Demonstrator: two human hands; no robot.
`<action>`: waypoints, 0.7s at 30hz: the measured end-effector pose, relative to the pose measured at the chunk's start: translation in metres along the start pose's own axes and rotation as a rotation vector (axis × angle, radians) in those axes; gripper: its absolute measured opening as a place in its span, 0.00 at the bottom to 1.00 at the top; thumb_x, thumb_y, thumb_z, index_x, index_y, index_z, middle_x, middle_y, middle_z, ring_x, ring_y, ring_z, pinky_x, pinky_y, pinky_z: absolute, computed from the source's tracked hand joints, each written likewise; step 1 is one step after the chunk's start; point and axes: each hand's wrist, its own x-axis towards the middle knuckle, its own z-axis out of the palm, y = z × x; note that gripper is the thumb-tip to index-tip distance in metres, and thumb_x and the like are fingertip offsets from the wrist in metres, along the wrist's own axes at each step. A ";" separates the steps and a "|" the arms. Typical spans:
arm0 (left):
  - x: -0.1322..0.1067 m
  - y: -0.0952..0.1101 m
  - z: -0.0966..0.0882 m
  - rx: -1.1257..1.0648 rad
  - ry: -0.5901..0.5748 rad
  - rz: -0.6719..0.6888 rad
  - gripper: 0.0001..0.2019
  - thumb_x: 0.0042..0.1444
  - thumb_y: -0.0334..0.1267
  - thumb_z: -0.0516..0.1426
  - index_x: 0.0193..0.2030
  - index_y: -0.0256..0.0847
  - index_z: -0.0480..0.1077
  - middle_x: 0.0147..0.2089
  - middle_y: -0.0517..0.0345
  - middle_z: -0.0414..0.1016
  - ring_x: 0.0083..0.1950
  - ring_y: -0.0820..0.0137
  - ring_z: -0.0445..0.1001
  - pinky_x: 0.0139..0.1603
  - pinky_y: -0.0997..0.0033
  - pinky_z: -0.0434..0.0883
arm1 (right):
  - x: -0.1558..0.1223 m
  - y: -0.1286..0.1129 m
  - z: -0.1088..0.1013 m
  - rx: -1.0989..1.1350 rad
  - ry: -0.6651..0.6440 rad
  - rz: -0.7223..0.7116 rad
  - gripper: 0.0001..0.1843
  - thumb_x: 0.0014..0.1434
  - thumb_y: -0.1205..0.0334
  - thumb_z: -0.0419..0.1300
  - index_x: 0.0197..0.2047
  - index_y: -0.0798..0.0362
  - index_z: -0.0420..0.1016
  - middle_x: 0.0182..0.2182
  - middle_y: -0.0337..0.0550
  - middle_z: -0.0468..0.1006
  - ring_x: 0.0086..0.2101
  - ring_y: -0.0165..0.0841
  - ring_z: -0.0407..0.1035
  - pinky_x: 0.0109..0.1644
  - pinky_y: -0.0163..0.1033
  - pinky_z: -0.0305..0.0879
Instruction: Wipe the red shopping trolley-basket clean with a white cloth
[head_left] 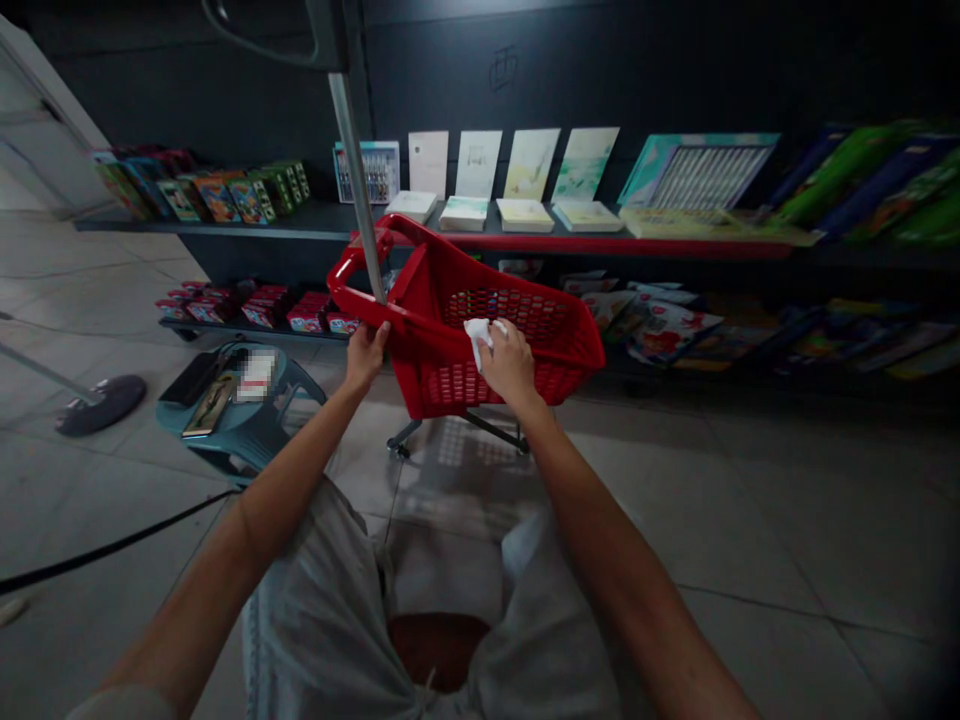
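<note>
While standing on the tiled floor [750, 480] just in front of dark shelving, shows at mid-view as a red shopping cart [450, 345], with perforated sides and a looped handle at the left end, directly under the fingers of both hands. On the near rim, close to the handle, left hand [366, 352] with fingers narrow, pinched on the rim, thumb uppermost. Farther right along the same side, right hand [508, 362] with fingers curled round a crumpled white cloth [475, 330], partly sticking out at their left; cannot tell how firmly pressed to the plastic. At the handle, a metal pole [356, 170], lower end hard to place. Behind the cart, on the upper shelf [300, 233], four upright pale booklets [480, 165] with print too small to read, between two pen sets [701, 165]. Farther left, small colourful boxes [247, 197], brands illegible. On the lower shelf, red-and-pink boxes [266, 306] and glossy bags [664, 328], lettering blurred. On the dark wall above, a scrawled mark [502, 68] resembling a Chinese character. To the left, a blue-grey stool [259, 432] bearing a phone [210, 405] and a pale packet [256, 375], label pixelated.
</note>
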 end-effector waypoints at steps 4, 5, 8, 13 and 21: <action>0.002 -0.001 -0.003 0.009 0.024 -0.012 0.22 0.65 0.56 0.60 0.53 0.38 0.75 0.47 0.48 0.83 0.52 0.60 0.81 0.55 0.59 0.78 | 0.011 -0.003 0.003 0.077 -0.049 -0.069 0.27 0.73 0.60 0.47 0.70 0.59 0.66 0.70 0.58 0.65 0.67 0.47 0.61 0.72 0.54 0.59; 0.002 -0.002 -0.004 0.019 0.029 -0.011 0.22 0.65 0.55 0.60 0.53 0.39 0.75 0.47 0.48 0.83 0.52 0.59 0.81 0.55 0.59 0.78 | 0.015 -0.008 0.005 0.107 -0.049 -0.108 0.28 0.72 0.61 0.47 0.72 0.58 0.65 0.70 0.57 0.65 0.68 0.46 0.61 0.73 0.53 0.59; 0.003 -0.006 -0.004 0.054 0.041 -0.005 0.21 0.65 0.55 0.59 0.52 0.39 0.74 0.46 0.48 0.82 0.53 0.58 0.81 0.55 0.58 0.78 | 0.025 -0.032 0.012 0.191 -0.036 -0.246 0.30 0.72 0.63 0.46 0.75 0.53 0.59 0.71 0.52 0.64 0.70 0.42 0.58 0.75 0.53 0.57; 0.007 -0.009 -0.003 0.067 0.022 0.039 0.22 0.66 0.56 0.58 0.53 0.40 0.73 0.47 0.49 0.82 0.55 0.57 0.80 0.54 0.58 0.78 | 0.034 -0.060 0.022 0.257 0.004 -0.329 0.26 0.73 0.63 0.48 0.72 0.48 0.65 0.72 0.47 0.62 0.71 0.41 0.56 0.77 0.53 0.56; 0.012 -0.007 -0.009 0.028 -0.049 0.045 0.23 0.64 0.58 0.60 0.51 0.38 0.74 0.43 0.48 0.81 0.52 0.57 0.80 0.52 0.60 0.80 | 0.032 -0.012 0.014 0.183 -0.137 -0.314 0.24 0.73 0.62 0.50 0.69 0.54 0.68 0.72 0.51 0.62 0.71 0.41 0.57 0.76 0.49 0.56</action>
